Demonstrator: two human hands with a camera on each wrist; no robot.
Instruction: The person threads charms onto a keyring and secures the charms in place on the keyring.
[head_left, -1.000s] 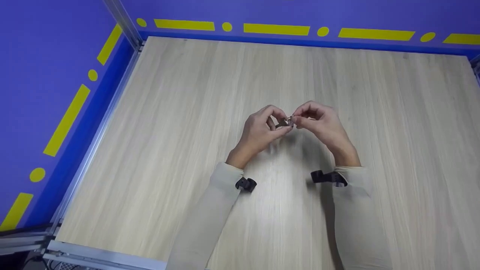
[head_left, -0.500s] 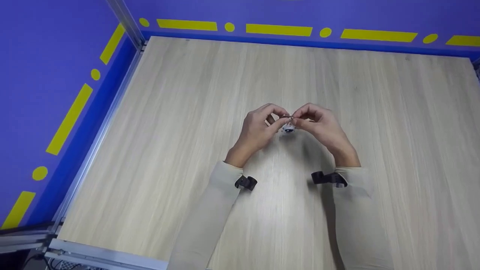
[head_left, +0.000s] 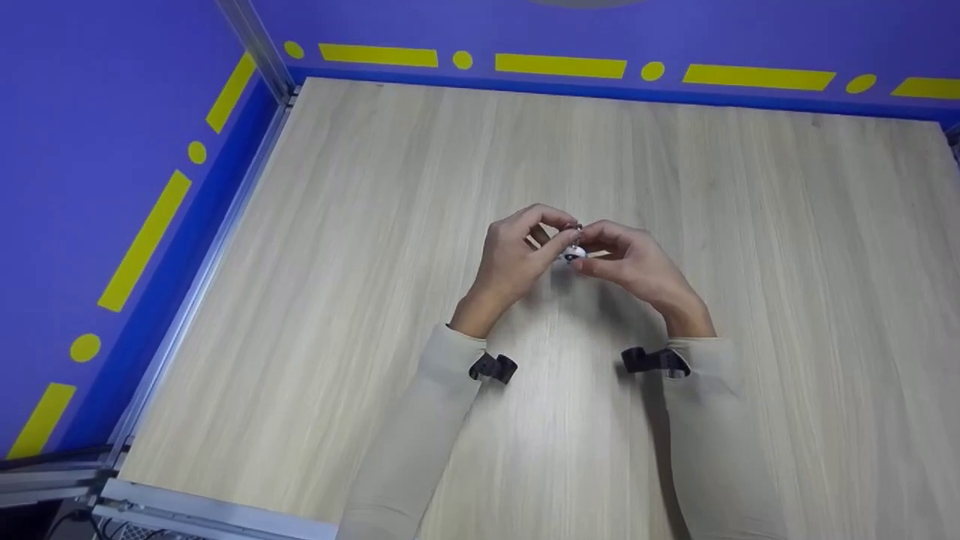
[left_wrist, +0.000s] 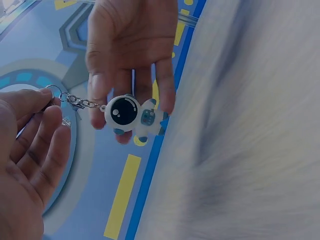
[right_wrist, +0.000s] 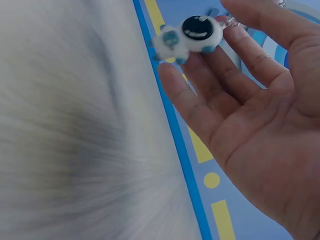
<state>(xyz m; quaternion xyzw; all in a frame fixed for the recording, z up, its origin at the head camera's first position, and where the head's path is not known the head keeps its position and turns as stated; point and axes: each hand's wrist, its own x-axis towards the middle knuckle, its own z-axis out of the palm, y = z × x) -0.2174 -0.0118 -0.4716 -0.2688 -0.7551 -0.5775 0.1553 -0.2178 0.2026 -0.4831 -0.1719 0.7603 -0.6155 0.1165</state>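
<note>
A small white astronaut keychain (head_left: 574,253) hangs between my hands above the table. My left hand (head_left: 516,251) pinches its metal ring (left_wrist: 54,90) between thumb and index finger. A short chain with a clasp (left_wrist: 76,102) runs from the ring to the figure's head. The astronaut (left_wrist: 123,113) has a black visor and teal-blue details. My right hand (head_left: 637,259) is beside the figure, its fingers loosely extended behind it in both wrist views. Whether those fingers touch the astronaut (right_wrist: 201,33) is hard to tell.
The hands are over a light wood-grain table (head_left: 360,300). Blue walls (head_left: 135,97) with yellow bars and dots stand along its left and far sides. A metal rail (head_left: 217,517) edges the near left. Each sleeve carries a black wrist mount (head_left: 493,367).
My right fingers have left the ring and clasp area and moved down beside the astronaut. The figure, mostly hidden a second ago, dropped into view below the left hand, which still pinches the ring.
</note>
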